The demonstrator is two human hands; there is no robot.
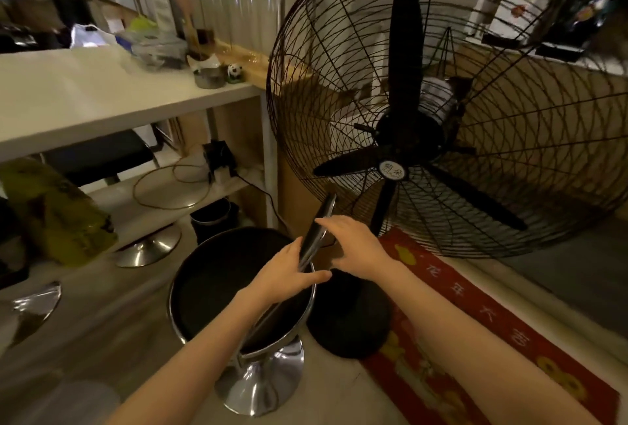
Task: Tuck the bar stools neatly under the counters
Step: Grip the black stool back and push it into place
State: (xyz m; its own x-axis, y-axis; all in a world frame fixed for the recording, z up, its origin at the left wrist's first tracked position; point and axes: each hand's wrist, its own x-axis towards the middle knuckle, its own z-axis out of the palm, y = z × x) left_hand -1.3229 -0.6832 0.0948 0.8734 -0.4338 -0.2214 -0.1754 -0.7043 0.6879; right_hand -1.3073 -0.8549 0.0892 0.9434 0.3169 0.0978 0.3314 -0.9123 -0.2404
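Hands — both gripping stool backrest

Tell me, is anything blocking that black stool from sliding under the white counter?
Yes. A small black bin stands on the floor between the stool and the space under the counter. Both hands hold the stool's backrest.
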